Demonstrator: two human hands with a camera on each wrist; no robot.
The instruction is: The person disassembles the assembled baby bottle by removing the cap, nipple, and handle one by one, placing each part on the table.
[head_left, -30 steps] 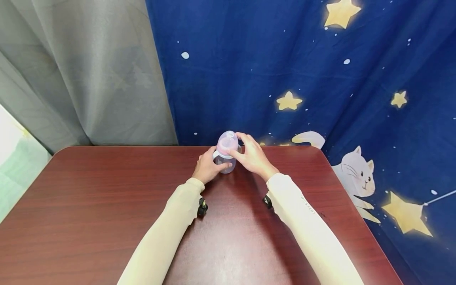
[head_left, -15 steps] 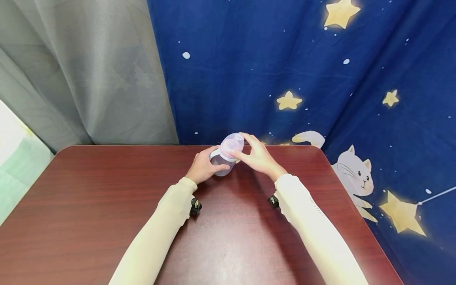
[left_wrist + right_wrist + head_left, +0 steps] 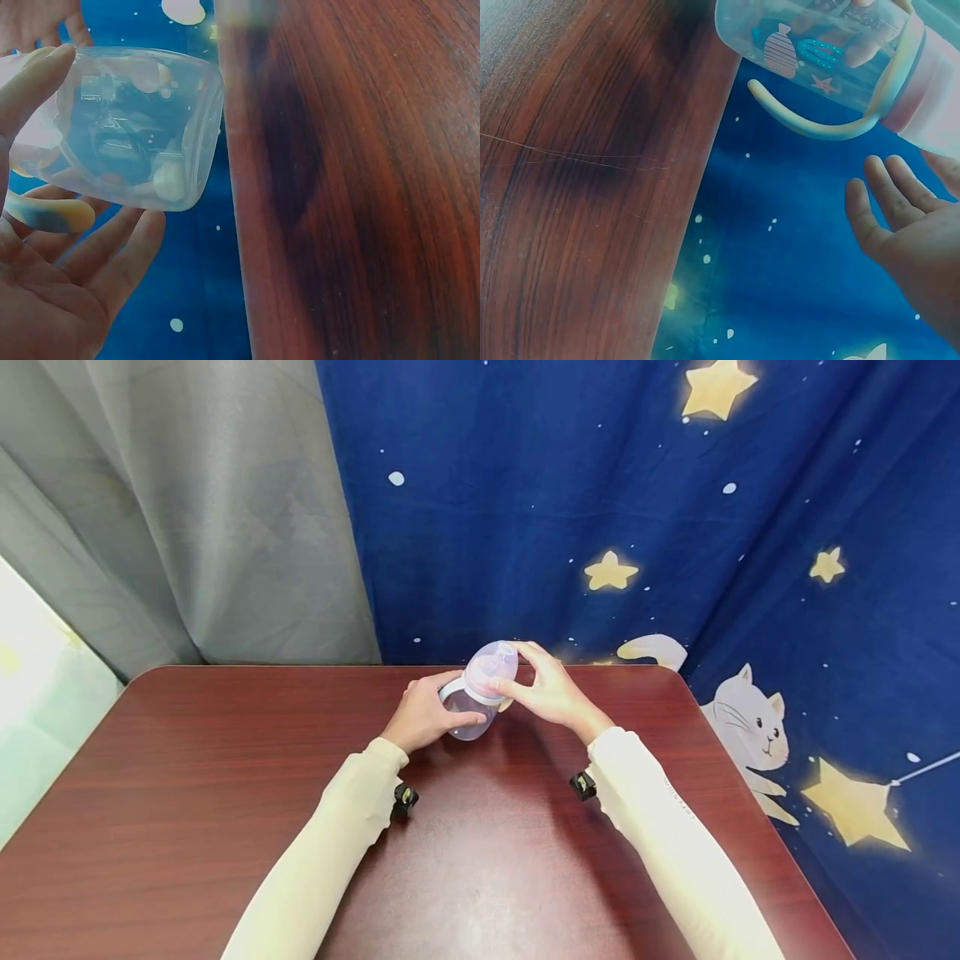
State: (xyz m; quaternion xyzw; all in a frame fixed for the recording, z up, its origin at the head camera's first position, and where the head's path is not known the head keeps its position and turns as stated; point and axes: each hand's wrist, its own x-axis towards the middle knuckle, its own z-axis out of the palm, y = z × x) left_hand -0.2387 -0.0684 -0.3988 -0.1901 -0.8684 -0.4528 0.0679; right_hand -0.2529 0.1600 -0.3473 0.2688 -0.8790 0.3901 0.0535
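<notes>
A clear baby bottle [image 3: 474, 717] is held between both hands near the table's far edge, its top tilted to the right. It has a see-through domed cap [image 3: 495, 662] over a pink collar [image 3: 934, 94], and curved side handles [image 3: 817, 131]. My left hand [image 3: 426, 714] grips the bottle's body from the left, thumb across its front. My right hand [image 3: 553, 692] pinches the domed cap between thumb and fingers. Sea-creature prints [image 3: 781, 52] show on the body in the right wrist view. Through the clear wall [image 3: 135, 142] in the left wrist view, no liquid shows.
The reddish-brown wooden table [image 3: 225, 793] spreads in front of me, its far edge just beyond the bottle. Behind it hang a grey curtain [image 3: 247, 510] and a blue curtain [image 3: 495, 510] with stars and a cat. Black wrist cameras [image 3: 405, 797] sit under the sleeves.
The bottle has gone from nearly upright to tilted right and come slightly nearer. The left hand has shifted left and down, the right hand a little right, both still holding it.
</notes>
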